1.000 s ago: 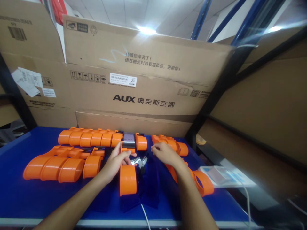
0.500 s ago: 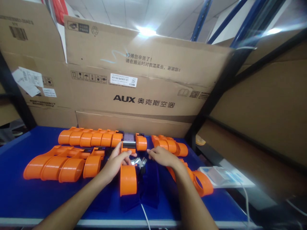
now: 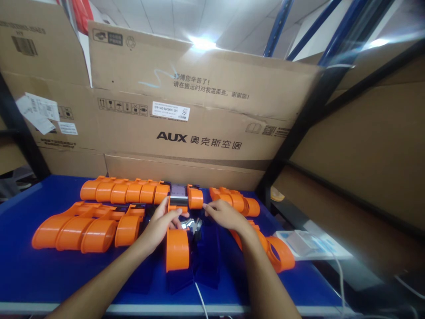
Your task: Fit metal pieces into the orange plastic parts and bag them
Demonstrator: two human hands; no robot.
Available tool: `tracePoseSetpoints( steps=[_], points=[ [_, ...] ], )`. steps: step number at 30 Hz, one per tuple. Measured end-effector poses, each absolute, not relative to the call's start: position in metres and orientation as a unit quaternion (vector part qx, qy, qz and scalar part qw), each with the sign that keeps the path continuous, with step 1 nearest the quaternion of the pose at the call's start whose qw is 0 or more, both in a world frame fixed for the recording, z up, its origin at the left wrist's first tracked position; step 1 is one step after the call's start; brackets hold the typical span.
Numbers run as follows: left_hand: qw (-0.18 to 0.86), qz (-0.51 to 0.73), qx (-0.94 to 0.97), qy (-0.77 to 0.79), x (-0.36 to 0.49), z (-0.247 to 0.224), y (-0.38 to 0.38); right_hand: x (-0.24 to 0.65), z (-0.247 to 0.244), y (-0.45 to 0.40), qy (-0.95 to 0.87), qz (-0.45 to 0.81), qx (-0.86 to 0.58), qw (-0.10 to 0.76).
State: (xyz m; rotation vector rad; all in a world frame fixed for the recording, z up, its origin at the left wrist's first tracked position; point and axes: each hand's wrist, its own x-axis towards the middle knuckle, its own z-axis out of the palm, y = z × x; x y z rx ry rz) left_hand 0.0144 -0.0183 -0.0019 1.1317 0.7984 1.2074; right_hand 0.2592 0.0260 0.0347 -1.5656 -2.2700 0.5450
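My left hand is closed on the lower edge of an orange holder, which carries a dark device with a lit screen. Shiny metal pieces lie between my hands, just right of the left fingertips. My right hand is right of them, its fingers bent together in a pinch; anything between them is too small to make out. Below the left fingers is an orange ring-shaped piece, beside dark blue translucent material.
Orange ring pieces stand in a back row, at front left and at right. A white box with clear plastic lies at the right edge. Cardboard walls the back. A white cable crosses the blue table's front edge.
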Motion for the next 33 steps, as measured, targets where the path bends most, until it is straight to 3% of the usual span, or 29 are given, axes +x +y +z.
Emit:
tracePoseSetpoints(
  steps=[11,33],
  points=[
    [0.600,0.522,0.498,0.345,0.015,0.001,-0.020,0.260,0.033,0.027,-0.795,0.222,-0.552,0.120],
    [0.609,0.521,0.490,0.344,0.015,0.002,-0.021,0.249,0.039,0.022,-0.819,0.211,-0.505,0.173]
  ],
)
